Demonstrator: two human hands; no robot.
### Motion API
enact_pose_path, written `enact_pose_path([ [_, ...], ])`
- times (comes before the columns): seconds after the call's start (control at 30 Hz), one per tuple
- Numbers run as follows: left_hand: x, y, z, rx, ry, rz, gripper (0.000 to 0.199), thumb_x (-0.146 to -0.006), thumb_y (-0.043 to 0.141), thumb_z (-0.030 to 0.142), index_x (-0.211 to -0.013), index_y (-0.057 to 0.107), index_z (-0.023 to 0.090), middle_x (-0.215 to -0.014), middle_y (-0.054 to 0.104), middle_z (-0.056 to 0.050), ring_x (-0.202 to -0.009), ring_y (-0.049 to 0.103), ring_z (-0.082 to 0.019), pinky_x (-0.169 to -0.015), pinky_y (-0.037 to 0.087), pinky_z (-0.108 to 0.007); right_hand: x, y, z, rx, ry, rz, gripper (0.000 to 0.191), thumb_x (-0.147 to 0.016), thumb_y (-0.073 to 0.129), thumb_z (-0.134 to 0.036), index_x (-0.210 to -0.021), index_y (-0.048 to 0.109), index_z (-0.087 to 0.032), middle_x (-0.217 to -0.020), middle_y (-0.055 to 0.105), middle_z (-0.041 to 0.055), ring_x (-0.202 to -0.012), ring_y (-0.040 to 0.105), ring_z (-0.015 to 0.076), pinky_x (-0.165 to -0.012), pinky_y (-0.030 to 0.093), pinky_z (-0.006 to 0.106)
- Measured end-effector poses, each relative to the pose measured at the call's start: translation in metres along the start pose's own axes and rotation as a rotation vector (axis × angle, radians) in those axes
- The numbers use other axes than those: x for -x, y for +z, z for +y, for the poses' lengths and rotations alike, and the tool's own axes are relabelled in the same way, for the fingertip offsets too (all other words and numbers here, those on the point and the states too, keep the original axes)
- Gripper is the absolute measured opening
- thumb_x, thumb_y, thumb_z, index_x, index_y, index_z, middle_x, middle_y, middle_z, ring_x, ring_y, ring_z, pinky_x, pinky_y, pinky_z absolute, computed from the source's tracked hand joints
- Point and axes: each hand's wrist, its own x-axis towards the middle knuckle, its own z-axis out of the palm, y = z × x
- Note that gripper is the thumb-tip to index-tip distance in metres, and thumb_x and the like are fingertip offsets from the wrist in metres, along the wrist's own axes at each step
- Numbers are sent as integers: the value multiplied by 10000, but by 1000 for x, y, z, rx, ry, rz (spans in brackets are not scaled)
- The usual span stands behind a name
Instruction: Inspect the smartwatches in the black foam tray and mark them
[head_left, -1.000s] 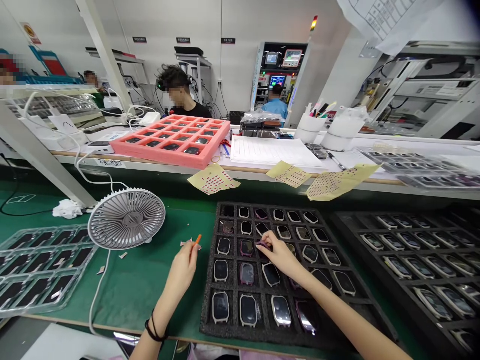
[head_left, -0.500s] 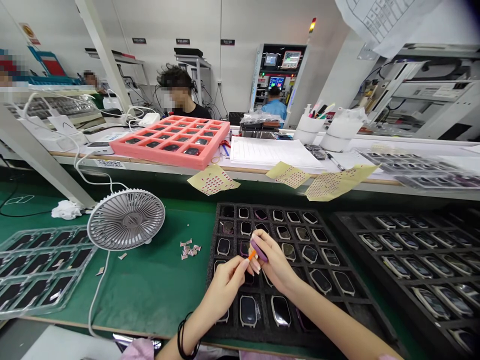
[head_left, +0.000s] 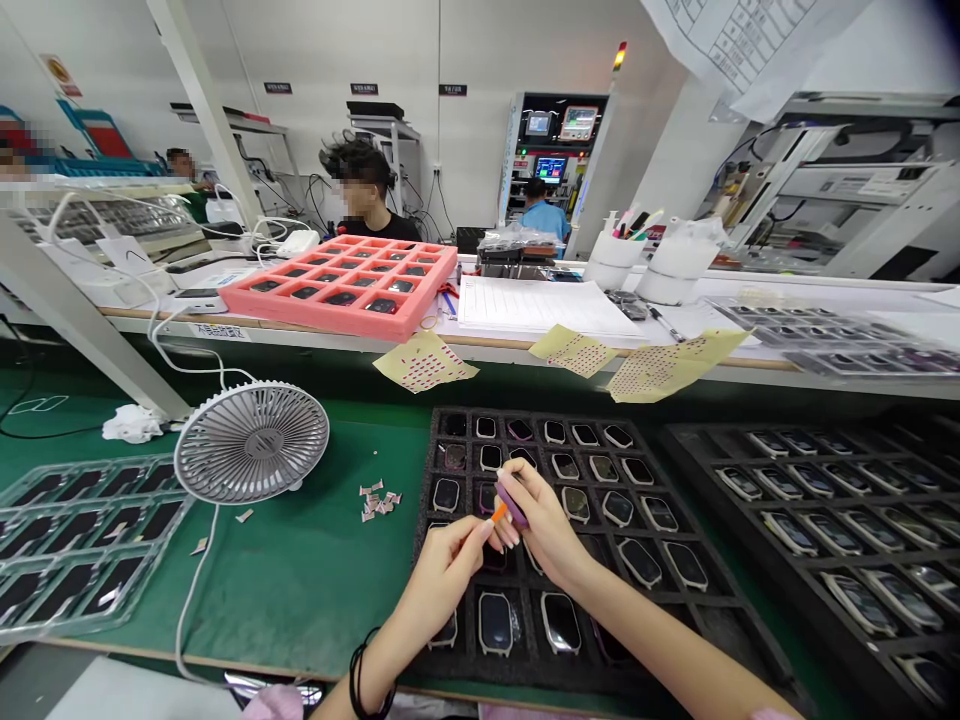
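Stick [head_left: 499,512] in narrow left-hand grip [head_left: 448,562]

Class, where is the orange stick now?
In the head view, just below centre, the orange stick is in the left hand, over the black tray, its tip by the purple piece in the right hand.

Spreading out as a green worktop [head_left: 285,590], carrying a clear compartmented tray [head_left: 142,600] at left, supporting a round fan [head_left: 262,443], bearing small scattered pieces [head_left: 380,503] and crumpled white tissue [head_left: 133,424], holding a black foam tray [head_left: 466,480] beside another foam tray [head_left: 712,440].
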Motion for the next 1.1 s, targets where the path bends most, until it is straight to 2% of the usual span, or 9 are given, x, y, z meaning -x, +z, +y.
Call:
enact_pose_path([
  [0.17,-2,2,0,137,-35,-61,496,-831,467,622,-697,558,153,-448,282,91,-384,187,-50,-385,151,-211,-1,1,5,-234,192,-98,364,-750,709,-451,-740,437,-209,-438,423,-120,-306,188,3,-315,115,144],
  [0.33,-1,7,-2,211,-26,-52,514,-802,493,658,-686,531,160,-421,276,104,-357,182,-37,-359,149,-189,-1,2,7,-375,251,-62,375,-690,774,-377,-794,452,-218,-414,402,-127,-335,183,14,-332,109,137],
  [0.5,-5,6,2,254,-39,6,524,-771,532,668,-625,499,166,-417,265,107,-360,183,-33,-348,176,-175,-1,2,6,-297,230,-30,320,-736,729,-383,-833,473,-218,-422,423,-122,-329,174,11,-323,121,132],
  [0.67,-12,8,3,249,-11,101,507,-690,631,658,-635,512,169,-533,471,40,-461,435,-86,-461,424,-214,5,3,18,-117,172,-41,319,-788,657,-413,-987,482,-235,-506,494,-99,-344,310,34,-333,236,137],
  [0.8,-12,6,-7,141,13,166,520,-752,557,662,-591,478,174,-486,372,60,-417,337,-67,-394,320,-189,2,-2,24,85,-2,-97,302,-837,587,-456,-1012,468,-240,-590,498,-85,-358,358,40,-337,260,156],
  [0.87,-10,-3,-13,96,-1,199,539,-747,537,687,-586,479,175,-470,329,70,-396,272,-59,-365,245,-188,-5,-13,21,169,-71,-51,279,-852,555,-467,-993,462,-245,-644,469,-84,-367,352,36,-344,263,165],
  [0.97,-5,-32,-23,9,-59,306,546,-738,520,707,-607,510,177,-458,316,74,-385,258,-64,-363,219,-194,-21,-45,12,432,-184,110,230,-883,487,-445,-998,440,-253,-689,452,-74,-406,387,62,-383,312,196],
  [1.07,-1,-71,-33,-216,-90,429,535,-683,572,703,-619,586,172,-460,432,34,-408,378,-105,-389,292,-216,-35,-80,8,946,-237,259,140,-908,424,-332,-1011,451,-242,-768,534,-25,-629,551,135,-583,436,263],
  [1.1,0,-83,-36,-301,-98,443,527,-680,578,694,-643,621,170,-482,493,11,-434,438,-130,-406,326,-228,-37,-89,9,1037,-222,276,128,-902,423,-298,-1009,456,-235,-772,553,-15,-681,571,156,-639,446,290],
])
